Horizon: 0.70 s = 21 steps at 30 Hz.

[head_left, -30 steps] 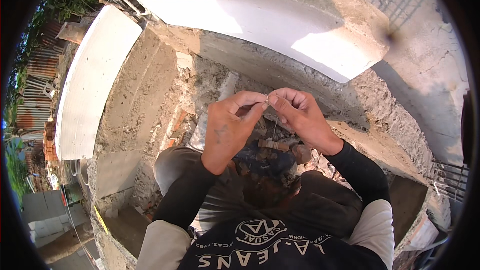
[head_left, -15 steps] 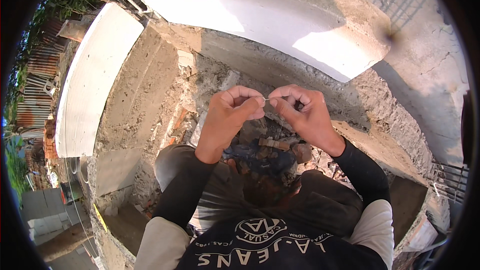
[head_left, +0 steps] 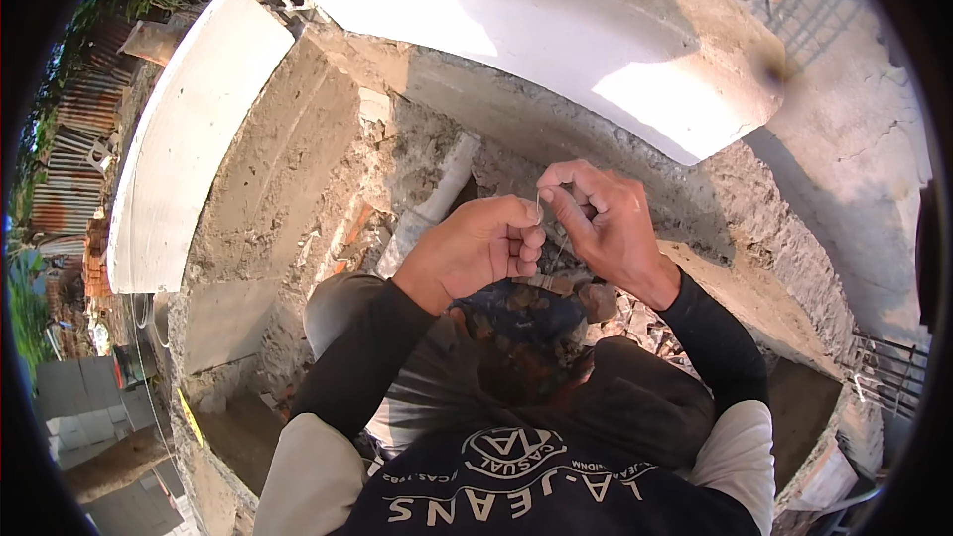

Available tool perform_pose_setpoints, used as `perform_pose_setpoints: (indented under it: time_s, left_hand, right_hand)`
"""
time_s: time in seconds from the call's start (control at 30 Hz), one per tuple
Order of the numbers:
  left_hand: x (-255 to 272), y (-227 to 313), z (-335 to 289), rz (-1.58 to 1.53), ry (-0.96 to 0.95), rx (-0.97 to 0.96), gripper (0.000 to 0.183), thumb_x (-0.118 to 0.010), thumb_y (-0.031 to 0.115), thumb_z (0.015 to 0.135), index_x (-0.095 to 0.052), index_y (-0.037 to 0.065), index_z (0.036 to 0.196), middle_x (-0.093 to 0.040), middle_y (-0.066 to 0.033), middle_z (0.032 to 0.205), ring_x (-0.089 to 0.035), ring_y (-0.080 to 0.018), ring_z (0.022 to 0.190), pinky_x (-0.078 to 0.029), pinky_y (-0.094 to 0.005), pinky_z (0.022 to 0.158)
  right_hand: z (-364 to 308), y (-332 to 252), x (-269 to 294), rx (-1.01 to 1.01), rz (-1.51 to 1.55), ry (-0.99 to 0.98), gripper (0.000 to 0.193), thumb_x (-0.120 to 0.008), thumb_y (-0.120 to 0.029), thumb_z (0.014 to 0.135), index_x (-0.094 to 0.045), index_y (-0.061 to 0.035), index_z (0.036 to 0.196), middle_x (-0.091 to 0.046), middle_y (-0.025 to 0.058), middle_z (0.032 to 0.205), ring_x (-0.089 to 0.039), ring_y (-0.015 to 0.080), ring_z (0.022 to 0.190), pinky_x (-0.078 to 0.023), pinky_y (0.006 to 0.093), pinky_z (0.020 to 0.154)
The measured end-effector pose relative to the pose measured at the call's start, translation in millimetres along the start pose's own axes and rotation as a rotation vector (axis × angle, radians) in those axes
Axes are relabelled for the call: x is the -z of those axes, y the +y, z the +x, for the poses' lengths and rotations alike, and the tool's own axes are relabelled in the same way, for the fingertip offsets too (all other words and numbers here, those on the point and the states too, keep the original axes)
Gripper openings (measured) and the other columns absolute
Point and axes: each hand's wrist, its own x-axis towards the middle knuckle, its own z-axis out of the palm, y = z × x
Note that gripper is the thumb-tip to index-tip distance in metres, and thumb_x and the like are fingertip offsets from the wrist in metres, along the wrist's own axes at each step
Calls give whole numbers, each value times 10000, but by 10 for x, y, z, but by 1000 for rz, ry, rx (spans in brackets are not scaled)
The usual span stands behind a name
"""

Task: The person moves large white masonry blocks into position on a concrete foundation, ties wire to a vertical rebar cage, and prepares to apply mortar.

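Note:
A thin pale string (head_left: 539,201) stretches upright over the short gap between my two hands. My left hand (head_left: 483,246) is closed, thumb and forefinger pinching the string's lower part, the other fingers curled in. Just right of it and a little higher, my right hand (head_left: 612,223) pinches the string between thumb and fingertip. A fine strand also hangs below the hands toward the rubble. Whether it is thread or thin wire is too fine to tell.
I am low inside a pit of rough concrete walls (head_left: 268,164). A white-faced concrete beam (head_left: 546,69) crosses ahead, and a white slab (head_left: 204,129) rises at left. Broken rubble (head_left: 645,323) lies below, with a dark blue cloth-like item (head_left: 526,313). Steel bars (head_left: 893,372) jut out at right.
My left hand has turned and dropped slightly, its fingers now curled toward me. The right fingertips have risen a little, and the string between them has gone from level to upright.

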Motion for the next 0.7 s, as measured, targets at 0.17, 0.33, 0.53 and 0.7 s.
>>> perform_pose_setpoints:
  time_s: [0.17,0.33,0.53,0.7]
  left_hand:
    - [-12,13,-5,-10,-31,38,157,-671,248,958,-652,93,976,-649,-12,844,-615,-135,738,-539,-330,717]
    - [-18,29,-11,0,-41,54,158,-668,249,962,-659,92,973,-650,-15,835,-615,-141,718,-531,-325,700]
    - [26,17,-7,41,-79,56,162,-613,291,993,-632,144,929,-569,6,767,-556,-151,710,-480,-319,710]
    - [32,-16,4,-8,-120,64,117,-614,273,985,-602,162,951,-550,14,797,-529,-136,733,-463,-314,722]
  right_hand:
    - [40,-41,72,-87,15,-59,77,-703,-82,968,-700,-57,1040,-617,96,696,-519,171,534,-404,326,515]
    - [62,28,33,-80,36,-51,59,-698,-60,980,-683,-37,1032,-518,22,614,-407,69,542,-341,277,508]
    - [50,60,36,-168,48,-120,69,-662,-99,1016,-653,-41,1051,-535,14,659,-418,63,602,-356,271,555]
    - [24,98,68,-161,33,-113,100,-639,-112,1032,-659,-54,1112,-602,12,726,-475,103,646,-413,281,630]
